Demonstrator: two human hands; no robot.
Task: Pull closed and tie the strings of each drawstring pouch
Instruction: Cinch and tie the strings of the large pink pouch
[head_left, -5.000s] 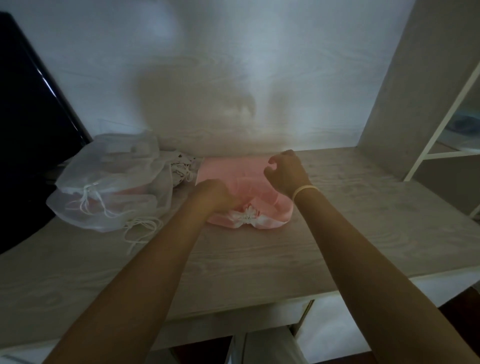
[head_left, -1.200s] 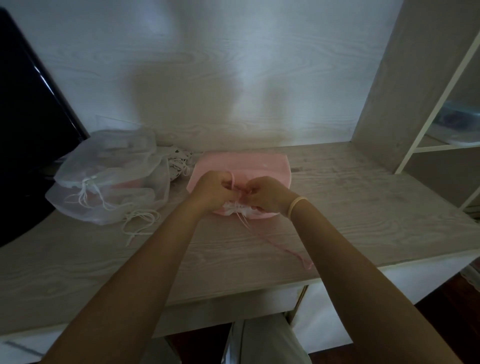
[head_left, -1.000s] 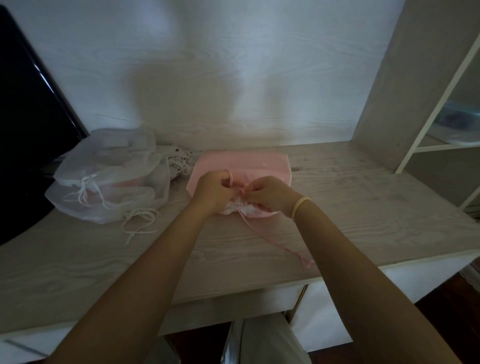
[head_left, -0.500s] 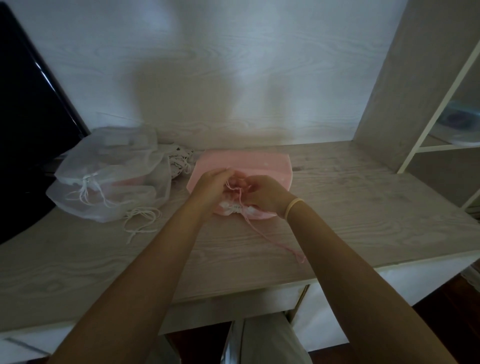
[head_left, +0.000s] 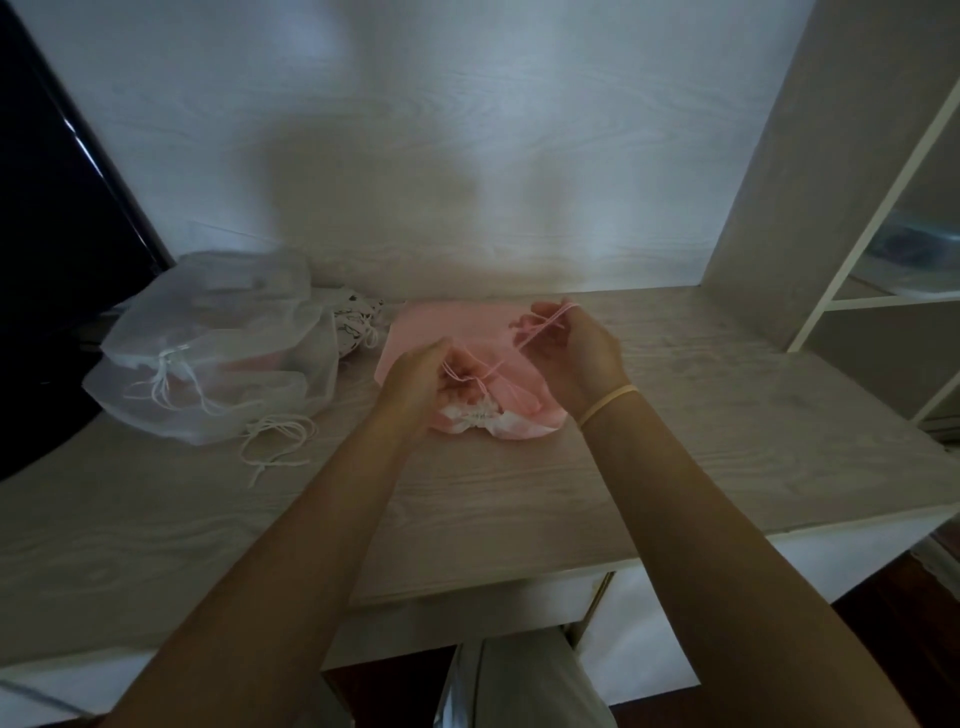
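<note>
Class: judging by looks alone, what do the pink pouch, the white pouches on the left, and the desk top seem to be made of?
Pink pouch: likely soft matte fabric; it gathers into folds.
White pouches: sheer mesh-like fabric; contents show through.
Desk top: pale matte wood-grain, possibly laminate.

Dim indoor view; soft light from behind the camera casts a broad shadow on the wall (head_left: 415, 171) at 12 o'clock. Wide-angle bending toward 3 o'clock; slightly soft focus overall.
</note>
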